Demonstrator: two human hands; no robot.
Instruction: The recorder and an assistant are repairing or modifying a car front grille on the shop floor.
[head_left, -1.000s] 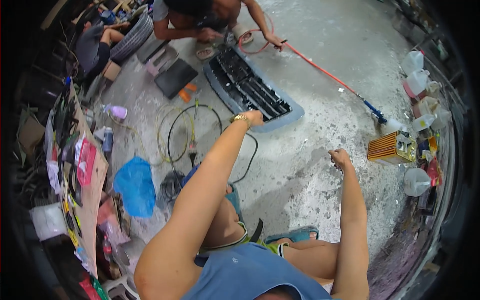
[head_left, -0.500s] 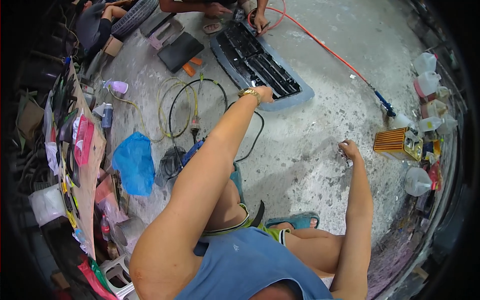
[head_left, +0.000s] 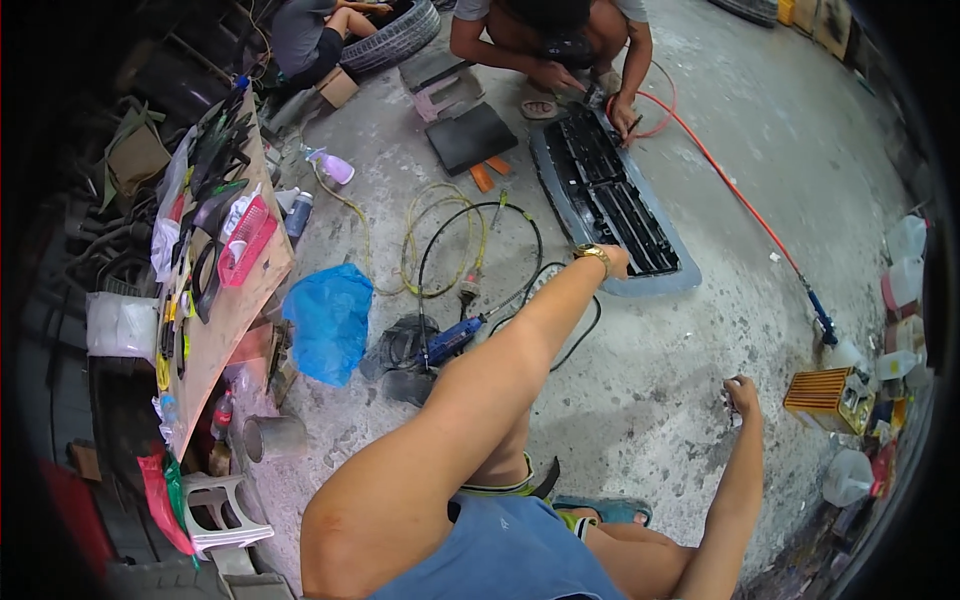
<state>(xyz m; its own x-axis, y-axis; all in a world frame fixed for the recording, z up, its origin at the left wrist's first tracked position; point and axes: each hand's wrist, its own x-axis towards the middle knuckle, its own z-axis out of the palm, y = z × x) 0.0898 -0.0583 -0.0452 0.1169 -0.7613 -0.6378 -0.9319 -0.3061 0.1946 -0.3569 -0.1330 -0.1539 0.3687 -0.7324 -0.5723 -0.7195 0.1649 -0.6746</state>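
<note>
A long black slatted panel with a grey surround, which looks like a vehicle grille [head_left: 650, 225], lies on the concrete floor ahead. My left hand [head_left: 617, 262], below a gold watch, is at its near left edge with the fingers curled onto it; the fingertips are partly hidden. Out to the right, low over the floor, my right hand [head_left: 741, 392] is closed round a small crumpled pale scrap [head_left: 732, 408], perhaps cloth or paper. A co-worker's hand [head_left: 624, 120] rests at the grille's far end, holding a thin dark tool.
A blue corded power tool [head_left: 452, 340] and coiled cables lie left of my arm. Beyond are a blue plastic bag [head_left: 328, 320] and a board with tools [head_left: 235, 330]. An orange hose [head_left: 735, 185] crosses the right side, toward a rectangular can [head_left: 828, 400] and plastic jugs [head_left: 905, 275].
My view has swung up and left, so everything sits farther right and more of the co-worker shows. My left hand stays at the grille, my right hand keeps its scrap.
</note>
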